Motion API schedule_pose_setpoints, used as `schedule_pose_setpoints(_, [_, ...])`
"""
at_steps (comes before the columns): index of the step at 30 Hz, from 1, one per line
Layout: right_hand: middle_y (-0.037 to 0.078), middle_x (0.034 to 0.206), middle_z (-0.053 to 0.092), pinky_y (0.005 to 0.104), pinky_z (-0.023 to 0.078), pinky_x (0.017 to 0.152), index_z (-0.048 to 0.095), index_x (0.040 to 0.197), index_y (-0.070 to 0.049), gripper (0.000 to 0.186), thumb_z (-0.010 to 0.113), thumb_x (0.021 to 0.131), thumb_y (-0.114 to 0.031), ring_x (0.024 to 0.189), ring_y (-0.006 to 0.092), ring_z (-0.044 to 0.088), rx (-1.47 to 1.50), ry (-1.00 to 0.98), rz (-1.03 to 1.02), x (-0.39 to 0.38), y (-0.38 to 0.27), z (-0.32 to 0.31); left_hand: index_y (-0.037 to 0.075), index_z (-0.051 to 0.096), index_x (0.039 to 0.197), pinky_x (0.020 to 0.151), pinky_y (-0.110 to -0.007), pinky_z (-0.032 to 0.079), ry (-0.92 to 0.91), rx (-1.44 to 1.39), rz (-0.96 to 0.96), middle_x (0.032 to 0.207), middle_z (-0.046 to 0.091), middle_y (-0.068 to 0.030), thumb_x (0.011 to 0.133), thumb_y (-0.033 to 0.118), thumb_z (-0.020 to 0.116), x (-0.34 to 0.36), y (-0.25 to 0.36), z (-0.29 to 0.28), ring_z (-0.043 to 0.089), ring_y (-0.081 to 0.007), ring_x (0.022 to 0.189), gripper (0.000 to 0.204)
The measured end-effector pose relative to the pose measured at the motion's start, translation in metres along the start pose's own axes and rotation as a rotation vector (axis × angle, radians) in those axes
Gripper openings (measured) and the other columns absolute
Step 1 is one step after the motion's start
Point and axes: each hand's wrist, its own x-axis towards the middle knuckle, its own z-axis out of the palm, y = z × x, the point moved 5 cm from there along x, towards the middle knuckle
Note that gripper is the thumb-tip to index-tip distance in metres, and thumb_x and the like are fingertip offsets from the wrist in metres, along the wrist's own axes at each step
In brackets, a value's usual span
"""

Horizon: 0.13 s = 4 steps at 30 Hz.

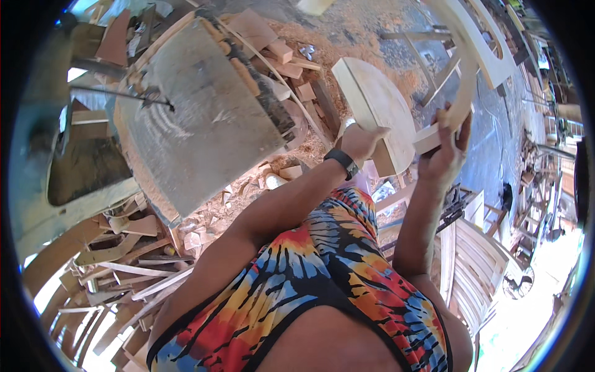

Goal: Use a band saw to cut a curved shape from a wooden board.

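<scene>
My left hand (pixel 361 142), with a dark watch (pixel 343 163) on its wrist, is closed on the straight edge of a thick half-round wooden block (pixel 378 99). The thumb lies on the block's face; the other fingers are mostly hidden beneath. To the right, my right hand (pixel 445 152) grips the lower end of a long curved wooden piece (pixel 462 102), with fingers wrapped around it. That piece arcs upward toward the top of the view. Its lower end is close to the block's rounded side; I cannot tell whether they touch.
A flat machine table (pixel 204 124) dusted with sawdust stands at the left. Wood offcuts (pixel 307 93) and shavings (pixel 229 201) litter the floor beside it. Curved wooden parts (pixel 474 266) are stacked at the lower right. A pale cut-out board (pixel 496 62) and a wooden frame (pixel 443 80) stand at the upper right.
</scene>
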Motion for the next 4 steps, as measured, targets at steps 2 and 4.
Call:
schedule_pose_setpoints(2, [0.016,0.135,0.059,0.0353,0.056,0.084,0.052,0.141,-0.001,0.049,0.065,0.095,-0.010,0.104,0.0227,0.064,0.996,0.304,0.980,-0.011,0.076,0.009,-0.007,0.069,0.117,0.081,-0.035,0.057,0.018,-0.084,-0.111,0.105,0.074,-0.0152,0.085,0.029,0.078,0.036,-0.032,0.007,0.072,-0.0259,0.090,0.049])
schedule_pose_setpoints(4, [0.017,0.138,0.056,0.0350,0.057,0.083,0.051,0.139,-0.004,0.050,0.068,0.094,-0.017,0.101,0.0213,0.064,1.030,0.162,1.034,-0.018,0.129,0.010,-0.007,0.061,0.130,0.081,-0.036,0.059,0.138,-0.279,-0.392,0.109,0.073,-0.0164,0.084,0.029,0.078,0.062,-0.056,0.004,0.073,-0.0259,0.092,0.060])
